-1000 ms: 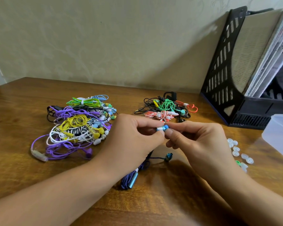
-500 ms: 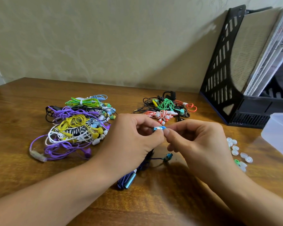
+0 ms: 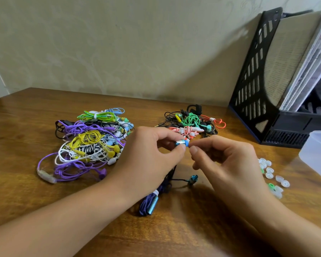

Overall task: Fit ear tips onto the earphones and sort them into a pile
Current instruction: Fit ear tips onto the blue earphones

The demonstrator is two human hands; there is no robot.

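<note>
Right hand [image 3: 228,164] drawn back, curled empty, left fingers [image 3: 181,147] pinching silver-blue earbud [image 3: 182,143]

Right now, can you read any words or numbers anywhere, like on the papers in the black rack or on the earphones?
No text can be read.
Papers in the black file rack: dark marks that may be print, too blurred to read.
Blue earbud held in the left hand's fingers: no marking shows.
Earphone piles, clear box: no labels visible.
</note>
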